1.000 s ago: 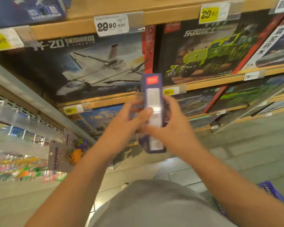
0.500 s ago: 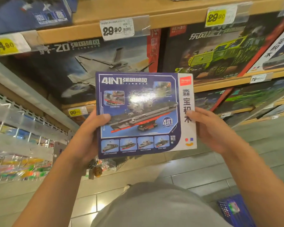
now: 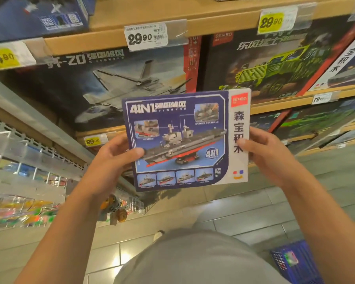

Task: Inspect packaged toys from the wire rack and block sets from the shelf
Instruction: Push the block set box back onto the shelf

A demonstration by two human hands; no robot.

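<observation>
- Left hand (image 3: 113, 160) grips the left edge of the flat blue-and-white cardboard block-set box (image 3: 184, 140); thumb lies across the printed front, fingers curl behind.
- Right hand (image 3: 268, 158) holds the right edge at the white side strip, thumb on the front, fingers out of sight behind the box.
- Box location: held up in the air, front face toward the camera, in front of the wooden shelf (image 3: 213, 15); not touching the large dark boxed jet set (image 3: 115, 83) or the green truck set (image 3: 275, 64) behind it.
- Risk 1: grip sits on edges only. If either hand lets go to turn the box, the thin carton may tip and drop to the tiled floor (image 3: 244, 212).
- Risk 2: pushing it back carelessly could knock the white price tag (image 3: 147, 36) or nudge neighbouring boxes.
- Risk 3: thumb pressure might dent the thin card face.
- Wire rack of packaged toys (image 3: 29, 160) stands at lower left, near the left forearm; a swing of the elbow could catch it.
- Blue plastic basket (image 3: 293, 261) sits on the floor to the right.
</observation>
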